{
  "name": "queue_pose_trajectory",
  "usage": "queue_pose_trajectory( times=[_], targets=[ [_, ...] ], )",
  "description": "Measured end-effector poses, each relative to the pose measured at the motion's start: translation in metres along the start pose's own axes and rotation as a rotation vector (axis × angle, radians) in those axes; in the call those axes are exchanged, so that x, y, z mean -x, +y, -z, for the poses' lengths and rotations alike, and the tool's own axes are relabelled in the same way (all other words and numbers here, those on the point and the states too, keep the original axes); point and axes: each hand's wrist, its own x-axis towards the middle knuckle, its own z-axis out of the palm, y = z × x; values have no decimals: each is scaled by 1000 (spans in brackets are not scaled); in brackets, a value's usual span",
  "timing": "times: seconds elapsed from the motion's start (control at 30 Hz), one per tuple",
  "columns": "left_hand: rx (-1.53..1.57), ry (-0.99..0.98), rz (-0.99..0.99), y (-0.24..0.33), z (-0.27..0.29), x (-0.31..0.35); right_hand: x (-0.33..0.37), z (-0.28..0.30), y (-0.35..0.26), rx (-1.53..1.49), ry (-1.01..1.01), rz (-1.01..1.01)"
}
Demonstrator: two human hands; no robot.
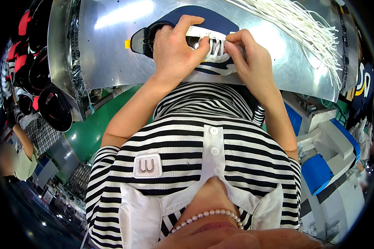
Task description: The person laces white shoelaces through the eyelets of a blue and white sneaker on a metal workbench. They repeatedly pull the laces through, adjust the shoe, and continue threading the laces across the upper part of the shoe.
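Note:
A navy and white shoe upper (218, 18) lies sideways on the metal tabletop, its dark, padded collar toward the left. White shoelace (215, 47) crosses the eyelet rows in several rungs. My left hand (172, 50) is wrapped over the upper at the collar, some fingers hidden in the opening and the thumb against the eyelet edge. At the toe-side end of the lacing, my right hand (250, 56) pinches with thumb and forefinger at the shoelace. The fingertips mostly cover what they grip there.
A thick bundle of loose white laces (303, 35) fans across the right of the metal table (108, 54). Black and red shoe parts (54, 108) crowd the left edge. Another person (27, 155) is at the far left. A white and blue machine (332, 145) stands right.

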Motion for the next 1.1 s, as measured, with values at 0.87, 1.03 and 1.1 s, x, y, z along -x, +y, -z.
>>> queue_pose_trajectory(
  times=[0.87,1.03,1.1],
  targets=[
    [473,10,81,6,-14,-8,-12,-17,22,102,263,133],
    [856,-453,263,10,22,-12,-15,-28,33,74,409,34],
    [872,-512,257,4,26,-10,-16,-29,34,-71,439,-5]
  ],
)
